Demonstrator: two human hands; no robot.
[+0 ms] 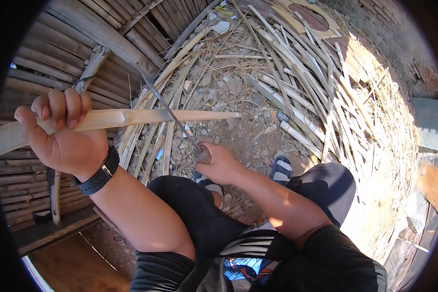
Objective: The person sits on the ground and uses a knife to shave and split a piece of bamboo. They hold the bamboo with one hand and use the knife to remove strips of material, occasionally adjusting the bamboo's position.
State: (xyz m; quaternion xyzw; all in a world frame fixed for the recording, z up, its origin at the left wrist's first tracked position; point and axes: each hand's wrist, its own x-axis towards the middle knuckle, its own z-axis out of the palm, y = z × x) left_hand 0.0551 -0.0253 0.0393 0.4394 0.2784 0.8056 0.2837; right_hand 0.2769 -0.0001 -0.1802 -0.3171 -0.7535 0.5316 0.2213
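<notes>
At the far left, a bamboo wall (pixel 58 44) of flattened slats is seen behind the work. The left hand (pixel 63 131), with a dark watch (pixel 100 175) at the wrist, is closed around a pale bamboo strip (pixel 146 117), fingers wrapped over its top edge. The strip is held level above the ground, its thick end passing left out of the fist and its thinner tip reaching right over the rubble.

A long, thin blade (pixel 168 109) is laid across the strip near its middle, slanting up to the left. Its handle is gripped in the right hand (pixel 219 163), which is closed low, just above the knees. The blade appears to be set into the strip's upper edge, so the cut is judged to be under way but not run through: the strip remains in one piece toward its tip.

To the right, a pile of slats (pixel 297 87) lies fanned over the stony ground (pixel 248 136), already cut thin. Much of the work is therefore judged done, with this strip at least left to finish.
</notes>
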